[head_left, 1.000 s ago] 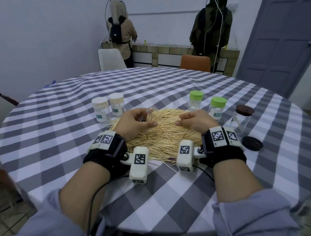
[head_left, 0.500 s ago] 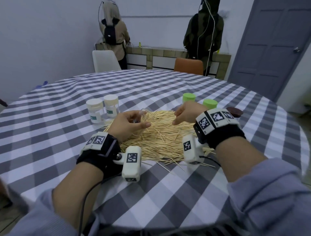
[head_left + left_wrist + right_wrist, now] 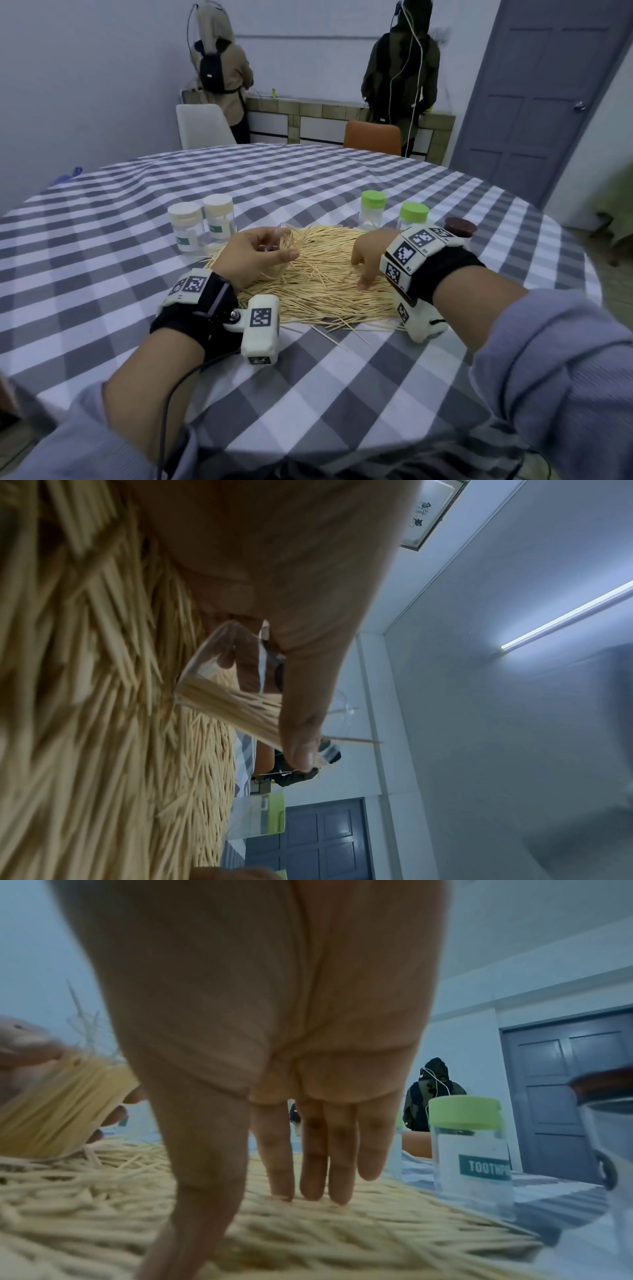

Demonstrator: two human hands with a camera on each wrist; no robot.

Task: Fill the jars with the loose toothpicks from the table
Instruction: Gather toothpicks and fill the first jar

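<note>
Left hand (image 3: 255, 255): we curl it round a clear jar (image 3: 226, 685), thumb along the wall, holding the jar tipped over the toothpick pile (image 3: 318, 274). We judge the tilt is there so that sticks slide in lengthwise. The jar's long axis runs at a slant, base low toward the pile and open mouth raised away from the wrist. It is partly filled; its toothpicks lie parallel to that axis, and a few tips poke past the rim.

Right hand (image 3: 368, 257): released, holding nothing. Its fingers (image 3: 315, 1164) are straight and close together, tips touching the pile, thumb reaching down beside them. We read this as the start of gathering another pinch.

Toothpick pile: a broad heap on the counter (image 3: 308, 394) between our wrists. Most sticks run roughly left to right; some strays lie at angles along the near edge.

Beyond the pile, left: two jars with pale lids (image 3: 202, 224), upright, just beside each other.

Beyond the pile, right: two jars with green lids (image 3: 394, 212), upright, one labelled for toothpicks. A dark-lidded jar (image 3: 460, 226) stands behind our right wrist.

Most of the toothpicks are not yet in jars.
</note>
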